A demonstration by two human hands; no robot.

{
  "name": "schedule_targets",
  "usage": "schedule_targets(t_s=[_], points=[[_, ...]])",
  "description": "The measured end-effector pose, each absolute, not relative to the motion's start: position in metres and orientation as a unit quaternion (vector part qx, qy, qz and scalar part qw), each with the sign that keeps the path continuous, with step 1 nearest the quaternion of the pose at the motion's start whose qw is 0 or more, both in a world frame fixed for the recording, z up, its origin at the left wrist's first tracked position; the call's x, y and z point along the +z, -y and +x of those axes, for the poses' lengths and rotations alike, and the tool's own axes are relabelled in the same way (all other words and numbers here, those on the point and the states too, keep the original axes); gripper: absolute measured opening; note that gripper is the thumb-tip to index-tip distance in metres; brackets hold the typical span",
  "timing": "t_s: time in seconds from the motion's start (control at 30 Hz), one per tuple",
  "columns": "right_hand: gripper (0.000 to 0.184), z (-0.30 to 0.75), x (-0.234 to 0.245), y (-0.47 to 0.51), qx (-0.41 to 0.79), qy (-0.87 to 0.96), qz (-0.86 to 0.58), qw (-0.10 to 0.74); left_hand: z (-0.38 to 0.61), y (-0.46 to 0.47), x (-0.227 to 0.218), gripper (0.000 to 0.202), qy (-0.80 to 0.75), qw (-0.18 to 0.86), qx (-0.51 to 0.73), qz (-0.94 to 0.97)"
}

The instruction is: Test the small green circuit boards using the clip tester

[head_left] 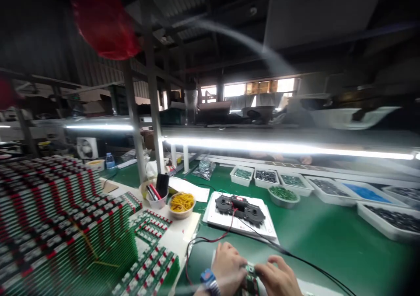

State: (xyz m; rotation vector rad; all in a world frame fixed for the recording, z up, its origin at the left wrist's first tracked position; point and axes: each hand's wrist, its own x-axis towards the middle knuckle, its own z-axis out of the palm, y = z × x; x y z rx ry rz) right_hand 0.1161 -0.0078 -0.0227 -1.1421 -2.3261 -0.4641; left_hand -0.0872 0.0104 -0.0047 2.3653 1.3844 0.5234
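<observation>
My left hand, with a watch on its wrist, is closed at the left side of a small green circuit board near the bottom edge of the view. On the board's other side my right hand has its thumb and fingers pinched at the upper right edge. A small white part shows at the board's top between my fingertips. The lower part of the board is cut off by the frame. Beyond my hands, a black device with two round ends rests on a white pad.
Tall stacks of circuit boards fill the left. A bowl of yellow rubber bands stands by a cup of tools. White trays of small parts and a bowl of green parts line the back right. Cables cross the green table.
</observation>
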Motion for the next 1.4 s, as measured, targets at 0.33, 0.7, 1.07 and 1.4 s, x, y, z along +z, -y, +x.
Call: schedule_targets(t_s=[0.33,0.7,1.07,1.4], points=[[0.021,0.116,-0.041,0.012,-0.160,0.848,-0.444,0.242,-0.088,-0.005,-0.006,0.020,-0.499,0.228,0.149,0.823],[0.032,0.114,-0.049,0.013,-0.096,0.842,-0.474,0.238,-0.089,-0.013,-0.003,0.022,-0.507,0.220,0.129,0.823],[0.028,0.102,-0.040,0.019,-0.068,0.822,-0.510,0.243,-0.087,-0.008,-0.001,0.025,-0.513,0.202,0.124,0.825],[0.028,0.100,-0.048,0.022,-0.122,0.821,-0.486,0.275,-0.086,-0.003,-0.003,0.020,-0.515,0.175,0.124,0.830]])
